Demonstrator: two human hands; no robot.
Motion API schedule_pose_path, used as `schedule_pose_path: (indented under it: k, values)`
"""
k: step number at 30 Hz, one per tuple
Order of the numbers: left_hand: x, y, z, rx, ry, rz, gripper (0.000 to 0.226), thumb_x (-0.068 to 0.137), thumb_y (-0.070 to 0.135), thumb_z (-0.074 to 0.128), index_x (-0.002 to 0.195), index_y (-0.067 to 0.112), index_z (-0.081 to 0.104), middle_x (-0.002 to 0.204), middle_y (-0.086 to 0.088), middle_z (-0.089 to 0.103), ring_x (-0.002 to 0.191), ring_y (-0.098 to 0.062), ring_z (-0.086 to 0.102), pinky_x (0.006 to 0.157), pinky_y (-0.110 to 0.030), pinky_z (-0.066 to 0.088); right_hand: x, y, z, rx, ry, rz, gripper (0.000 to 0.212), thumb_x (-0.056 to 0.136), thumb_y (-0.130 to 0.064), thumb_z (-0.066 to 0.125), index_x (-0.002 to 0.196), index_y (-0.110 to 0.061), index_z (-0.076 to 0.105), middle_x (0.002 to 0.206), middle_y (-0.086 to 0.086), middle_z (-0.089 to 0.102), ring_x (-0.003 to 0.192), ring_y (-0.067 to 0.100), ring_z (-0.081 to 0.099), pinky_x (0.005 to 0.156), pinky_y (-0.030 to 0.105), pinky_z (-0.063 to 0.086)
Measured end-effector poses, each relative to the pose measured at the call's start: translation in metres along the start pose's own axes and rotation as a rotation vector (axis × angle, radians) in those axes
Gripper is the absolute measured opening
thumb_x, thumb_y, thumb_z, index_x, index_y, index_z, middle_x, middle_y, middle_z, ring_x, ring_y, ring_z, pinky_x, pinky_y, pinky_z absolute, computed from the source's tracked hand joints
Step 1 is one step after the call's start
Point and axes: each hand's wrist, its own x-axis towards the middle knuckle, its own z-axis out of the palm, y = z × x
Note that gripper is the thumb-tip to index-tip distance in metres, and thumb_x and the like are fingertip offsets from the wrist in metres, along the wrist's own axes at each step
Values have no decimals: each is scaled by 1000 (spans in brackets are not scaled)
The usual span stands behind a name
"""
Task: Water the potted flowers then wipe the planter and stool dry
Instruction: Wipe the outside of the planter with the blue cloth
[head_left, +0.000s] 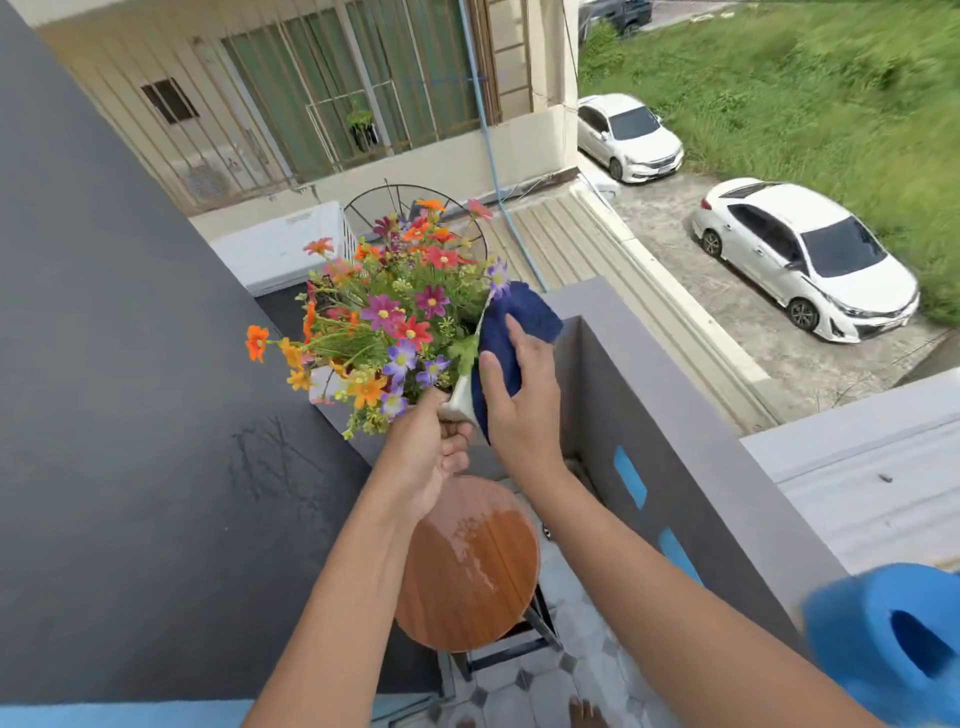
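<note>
A white planter (461, 399) full of orange, red and purple flowers (395, 306) is lifted off the stool, tilted away from me. My left hand (431, 457) grips its near end from below. My right hand (519, 400) presses a dark blue cloth (511, 327) flat against the planter's right side. Below them stands a round wooden stool (467, 566) whose top shows a wet patch near the middle.
A blue watering can (883, 639) sits on the grey balcony wall (691, 415) at the lower right. A dark wall (130, 415) closes the left side. The floor below is tiled. Beyond the wall are roofs, two white cars and grass.
</note>
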Motion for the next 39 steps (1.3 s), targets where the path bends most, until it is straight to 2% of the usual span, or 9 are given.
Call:
schedule_pose_path:
  k: [3,8,10,14,20,27,32,35,39]
  values:
    - [3,6,-5,-26,9,2,30,97,19,42,71,6,49,54,-8,46,33,-8,28,33,-18,21,-39,16,-1,-10,-32,-6,43,98,-13,59,140,-8,50,120,-17,48,116,-10,44,102,10,32]
    - [-2,-4,-9,-21,-26,-24,21,99,16,41,82,7,49,55,-4,46,32,-7,29,31,-19,23,-42,32,-4,29,2,251,43,102,-19,53,144,-10,46,142,5,47,130,13,43,113,43,35]
    - [-2,-7,-8,-3,-8,-12,22,99,16,40,82,7,49,54,-4,47,32,-7,29,32,-19,23,-36,21,-2,67,29,235,41,102,-18,53,142,-11,48,141,4,49,129,11,45,113,38,36]
    - [-5,-6,-3,75,-9,20,32,100,19,36,77,5,54,56,-6,47,35,-8,28,34,-21,21,-18,-8,4,116,94,54,35,100,-10,56,136,-9,55,124,-1,53,116,-14,44,103,9,32]
    - [-21,0,-6,-17,-122,19,25,99,15,38,79,6,50,58,-7,49,40,-10,31,36,-21,24,34,2,-4,-64,163,-107,38,100,-7,54,138,-3,51,121,11,53,109,-24,37,96,-2,24]
    - [-17,1,-10,-24,-54,23,24,97,15,43,76,6,51,59,-7,49,39,-9,31,33,-19,27,17,32,-4,-113,80,30,38,102,-8,50,139,-1,50,123,15,53,102,-8,37,90,-7,22]
    - [-10,3,-7,-58,34,70,29,100,19,40,77,7,51,53,-4,49,35,-8,33,37,-22,29,-28,16,5,-22,-27,-121,30,98,-3,52,127,1,59,117,3,58,109,3,51,98,7,33]
    - [-10,3,-6,-1,44,105,34,101,20,36,74,10,54,46,0,52,32,-8,39,42,-24,33,-28,-4,14,44,12,-130,30,98,-4,52,127,0,59,114,1,55,107,0,51,97,7,33]
    - [-15,5,-16,117,-4,105,26,99,16,36,78,9,49,57,-6,49,37,-7,29,35,-20,20,18,-17,6,5,116,-53,33,102,-10,50,133,0,55,119,2,55,113,7,47,99,8,31]
